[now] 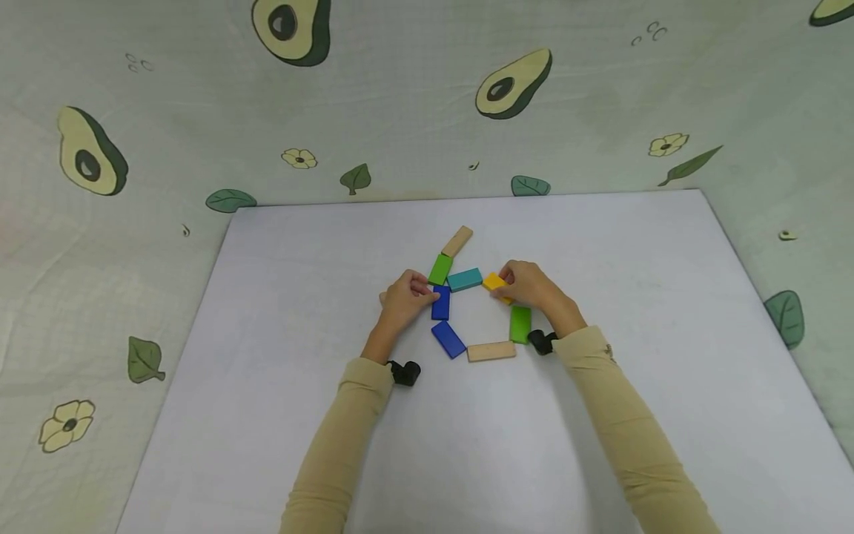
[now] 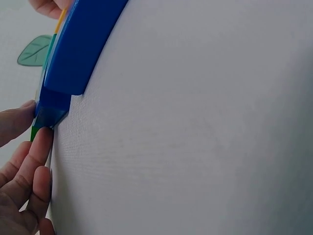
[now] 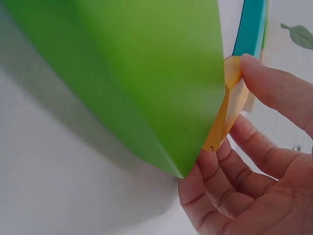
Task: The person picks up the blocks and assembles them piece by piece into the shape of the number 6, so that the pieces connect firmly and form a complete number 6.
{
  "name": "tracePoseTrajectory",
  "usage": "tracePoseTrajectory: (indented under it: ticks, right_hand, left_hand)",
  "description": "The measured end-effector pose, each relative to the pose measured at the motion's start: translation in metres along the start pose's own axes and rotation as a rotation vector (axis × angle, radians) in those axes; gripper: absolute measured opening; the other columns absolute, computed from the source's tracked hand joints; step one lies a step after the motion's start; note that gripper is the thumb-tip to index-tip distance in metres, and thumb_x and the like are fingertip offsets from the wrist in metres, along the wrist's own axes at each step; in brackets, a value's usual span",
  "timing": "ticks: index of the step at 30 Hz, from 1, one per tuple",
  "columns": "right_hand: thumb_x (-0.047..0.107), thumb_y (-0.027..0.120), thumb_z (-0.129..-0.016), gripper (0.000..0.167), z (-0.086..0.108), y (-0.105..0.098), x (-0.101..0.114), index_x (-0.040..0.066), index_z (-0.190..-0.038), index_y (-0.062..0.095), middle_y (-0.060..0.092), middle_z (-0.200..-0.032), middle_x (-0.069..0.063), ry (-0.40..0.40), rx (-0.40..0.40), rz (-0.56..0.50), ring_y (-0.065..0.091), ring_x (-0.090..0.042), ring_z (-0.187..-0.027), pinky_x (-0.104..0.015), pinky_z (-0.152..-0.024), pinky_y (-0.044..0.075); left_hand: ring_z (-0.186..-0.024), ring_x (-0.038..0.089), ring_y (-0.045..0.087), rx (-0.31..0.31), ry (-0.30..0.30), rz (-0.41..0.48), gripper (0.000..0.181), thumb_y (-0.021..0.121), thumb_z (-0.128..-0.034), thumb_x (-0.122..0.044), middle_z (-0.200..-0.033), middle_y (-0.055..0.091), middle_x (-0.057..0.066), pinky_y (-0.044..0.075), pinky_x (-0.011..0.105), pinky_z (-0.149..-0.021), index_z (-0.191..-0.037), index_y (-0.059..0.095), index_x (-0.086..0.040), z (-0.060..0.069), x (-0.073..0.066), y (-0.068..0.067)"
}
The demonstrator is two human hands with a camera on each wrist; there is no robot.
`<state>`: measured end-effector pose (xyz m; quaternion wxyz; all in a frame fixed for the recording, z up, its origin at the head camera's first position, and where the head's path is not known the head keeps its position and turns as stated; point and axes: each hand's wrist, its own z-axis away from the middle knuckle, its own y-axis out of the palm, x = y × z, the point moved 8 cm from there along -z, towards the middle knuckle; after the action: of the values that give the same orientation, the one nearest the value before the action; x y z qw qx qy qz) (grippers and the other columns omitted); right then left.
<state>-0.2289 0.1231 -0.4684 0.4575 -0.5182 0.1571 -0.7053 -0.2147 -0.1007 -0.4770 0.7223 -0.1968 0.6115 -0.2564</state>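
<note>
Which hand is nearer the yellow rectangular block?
Right. The right hand grips the yellow rectangular block; the left hand is off to its left, touching the farther blue rectangular block.

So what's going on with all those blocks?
Someone is arranging blocks in a rough ring on the white tabletop. The right hand pinches the yellow block beside the teal block. The left hand touches the upper dark blue block. Beyond it, a green block and a wooden block stick out like a tail.
</note>
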Motion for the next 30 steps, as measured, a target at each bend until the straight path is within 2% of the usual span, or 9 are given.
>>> tracePoseTrajectory:
  ticks: [16,21,26,30]
  right_hand:
    - [0.026,0.064,-0.087,0.046,0.0,-0.001,0.0,-0.004,-0.119,0.051,0.054,-0.114,-0.021,0.009,-0.01,-0.003,0.052,-0.029,-0.096,-0.038,-0.083,0.046]
    - [0.027,0.064,-0.087,0.048,0.005,-0.006,0.0,-0.005,-0.121,0.05,0.054,-0.11,-0.021,-0.008,-0.043,-0.012,0.051,-0.03,-0.094,-0.039,-0.082,0.044]
    - [0.025,0.063,-0.088,0.049,0.025,-0.013,-0.011,-0.008,-0.121,0.05,0.053,-0.108,-0.024,0.017,-0.1,-0.014,0.05,-0.033,-0.093,-0.042,-0.08,0.044]
    - [0.028,0.061,-0.089,0.049,0.047,-0.004,-0.027,-0.007,-0.12,0.049,0.054,-0.106,-0.023,0.094,-0.057,-0.029,0.05,-0.032,-0.092,-0.04,-0.078,0.043]
  left_hand:
    - [-0.085,0.02,0.057,-0.002,-0.01,-0.016,0.031,0.073,-0.0798,-0.025,-0.089,0.069,0.005,0.024,0.042,-0.087,-0.101,0.056,-0.01,-0.001,0.0,0.0]
    - [-0.086,0.02,0.057,0.003,-0.009,-0.023,0.032,0.072,-0.081,-0.027,-0.091,0.069,0.006,0.024,0.041,-0.087,-0.103,0.056,-0.01,0.0,0.0,0.0]
    - [-0.084,0.021,0.055,0.011,-0.02,-0.065,0.034,0.07,-0.0821,-0.028,-0.089,0.066,0.006,0.025,0.041,-0.083,-0.106,0.055,-0.008,0.013,0.0,-0.001]
    - [-0.073,0.02,0.053,0.04,-0.056,-0.158,0.038,0.069,-0.0827,-0.031,-0.08,0.06,0.006,0.027,0.037,-0.077,-0.109,0.054,-0.007,0.029,0.002,0.0]
